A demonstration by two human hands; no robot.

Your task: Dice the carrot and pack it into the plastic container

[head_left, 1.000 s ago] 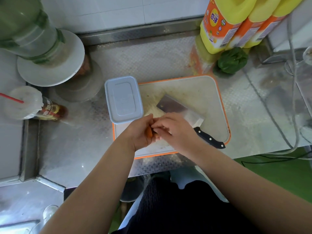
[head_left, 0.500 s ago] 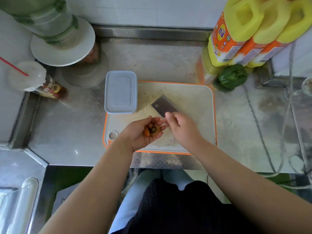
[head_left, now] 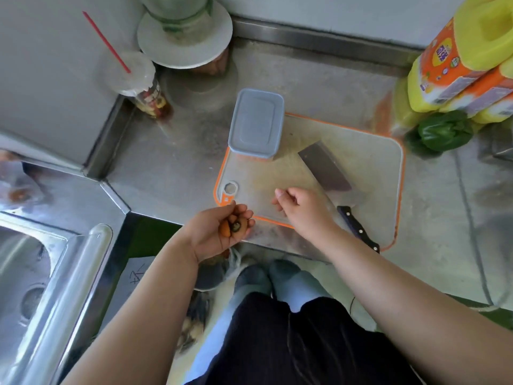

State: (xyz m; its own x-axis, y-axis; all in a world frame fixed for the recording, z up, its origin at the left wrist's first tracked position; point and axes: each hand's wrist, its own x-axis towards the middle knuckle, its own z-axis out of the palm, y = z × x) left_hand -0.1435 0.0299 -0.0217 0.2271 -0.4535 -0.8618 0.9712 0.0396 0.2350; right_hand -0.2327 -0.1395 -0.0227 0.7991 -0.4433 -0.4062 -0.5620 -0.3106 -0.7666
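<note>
My left hand (head_left: 219, 232) is palm up, just off the front left corner of the cutting board (head_left: 369, 162), and its curled fingers hold small orange carrot end pieces (head_left: 234, 227) with a dark stem spot. My right hand (head_left: 301, 207) hovers over the board's front part with loosely curled fingers and holds nothing. A cleaver (head_left: 327, 170) with a black handle lies flat on the board, right of that hand. The plastic container (head_left: 256, 123), lid on, rests on the board's far left corner.
A steel sink (head_left: 30, 273) lies to the left, below the counter edge. A drink cup with a red straw (head_left: 138, 81) and a large bottle on a white stand (head_left: 184, 34) stand at the back left. Yellow oil bottles (head_left: 458, 62) and a green pepper (head_left: 444, 132) are at the right.
My left hand carried the carrot ends left and toward me, off the board's front corner. My right hand let go of them and stayed over the board. The view tilted down and left.
</note>
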